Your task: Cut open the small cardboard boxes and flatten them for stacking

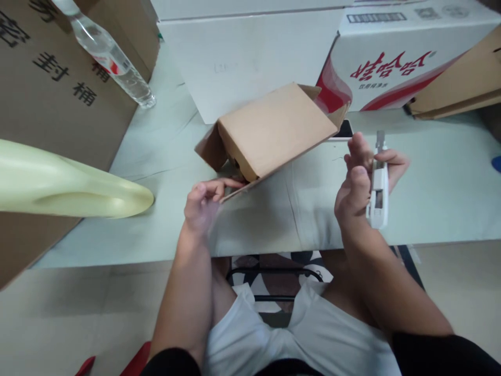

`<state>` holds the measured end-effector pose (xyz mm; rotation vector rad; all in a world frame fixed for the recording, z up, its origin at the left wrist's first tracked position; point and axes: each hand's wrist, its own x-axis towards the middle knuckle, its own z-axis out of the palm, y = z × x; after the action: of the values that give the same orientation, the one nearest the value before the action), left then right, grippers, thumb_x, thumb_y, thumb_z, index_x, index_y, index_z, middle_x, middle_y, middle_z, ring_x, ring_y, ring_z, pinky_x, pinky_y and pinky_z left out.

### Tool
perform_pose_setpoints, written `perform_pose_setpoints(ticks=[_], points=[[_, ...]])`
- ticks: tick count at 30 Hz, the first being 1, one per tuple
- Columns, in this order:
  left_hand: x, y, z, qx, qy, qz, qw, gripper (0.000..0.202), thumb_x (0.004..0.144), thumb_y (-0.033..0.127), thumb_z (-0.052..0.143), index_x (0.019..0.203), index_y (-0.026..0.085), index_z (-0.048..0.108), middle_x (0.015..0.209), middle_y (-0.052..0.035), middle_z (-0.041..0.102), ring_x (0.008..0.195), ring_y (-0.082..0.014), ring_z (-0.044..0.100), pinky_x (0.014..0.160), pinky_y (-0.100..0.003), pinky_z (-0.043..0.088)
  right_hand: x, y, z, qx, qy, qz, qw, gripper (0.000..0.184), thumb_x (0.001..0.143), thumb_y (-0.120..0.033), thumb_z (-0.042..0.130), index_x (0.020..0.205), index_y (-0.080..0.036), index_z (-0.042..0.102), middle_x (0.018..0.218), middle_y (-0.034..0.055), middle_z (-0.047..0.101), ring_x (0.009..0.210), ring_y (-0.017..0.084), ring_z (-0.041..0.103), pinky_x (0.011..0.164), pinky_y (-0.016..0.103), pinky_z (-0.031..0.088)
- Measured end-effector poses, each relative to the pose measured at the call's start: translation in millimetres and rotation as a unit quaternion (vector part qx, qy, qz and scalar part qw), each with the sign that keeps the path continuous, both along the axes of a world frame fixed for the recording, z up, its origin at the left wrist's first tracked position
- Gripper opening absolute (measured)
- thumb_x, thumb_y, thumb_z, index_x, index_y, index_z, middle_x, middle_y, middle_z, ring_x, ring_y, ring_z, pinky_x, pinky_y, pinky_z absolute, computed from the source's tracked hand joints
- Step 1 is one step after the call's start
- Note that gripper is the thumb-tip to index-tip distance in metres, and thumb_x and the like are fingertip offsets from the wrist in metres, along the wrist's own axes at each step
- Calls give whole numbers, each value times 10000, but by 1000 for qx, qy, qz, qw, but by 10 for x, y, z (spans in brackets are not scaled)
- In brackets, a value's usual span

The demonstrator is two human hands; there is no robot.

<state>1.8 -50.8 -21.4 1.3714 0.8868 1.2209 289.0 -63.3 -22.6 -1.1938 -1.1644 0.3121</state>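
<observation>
A small brown cardboard box [277, 130] is tilted above the table, with flaps standing out at both ends. My left hand [203, 203] pinches the box's near-left flap, some fingertips hidden behind the cardboard. On the right, my right hand [358, 183] is raised and apart from the box. A white utility knife [379, 188] rests in its fingers, the metal end pointing away from me. Whether the blade is out of its sleeve I cannot make out.
A phone [343, 129] lies partly behind the box. Large white cartons [254, 57] line the back. A water bottle [113, 57] stands by a big brown carton [90, 125] at left. A pale yellow-green rounded object [78, 183] juts in from the left.
</observation>
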Motion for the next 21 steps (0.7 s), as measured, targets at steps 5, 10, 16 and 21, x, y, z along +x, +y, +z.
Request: perform_pose_setpoints(ticks=[5,10,16,21], points=[[-7,22,-44,-41,17,-114,992,707,792,888,560,512,243,490,522,-92,654,593,-310,718,654,-499,638,29,36,5,11,-10,-36,999,326,939,-612,459,1090,-346,347,1380,84,678,1394,321,624,922,535,527],[19,49,-137,-32,-15,-74,997,721,759,880,633,987,212,780,870,-125,797,810,-331,788,677,-456,665,73,46,6,92,55,40,993,298,933,-536,571,1049,-326,393,928,10,706,1057,274,734,999,524,512],[30,74,-144,-40,-32,58,997,598,848,714,662,1185,226,744,1269,-128,768,1305,-351,681,1036,-463,610,157,-22,-115,-69,-35,95,992,388,875,-516,721,1033,-291,447,804,-30,564,698,178,575,682,347,456],[-49,100,-186,-50,-11,32,998,692,786,650,781,1323,227,677,1437,-128,689,1388,-351,627,1177,-463,522,156,10,-298,-186,-28,190,964,562,751,-482,833,1012,-287,376,782,-72,442,648,146,421,616,296,354]])
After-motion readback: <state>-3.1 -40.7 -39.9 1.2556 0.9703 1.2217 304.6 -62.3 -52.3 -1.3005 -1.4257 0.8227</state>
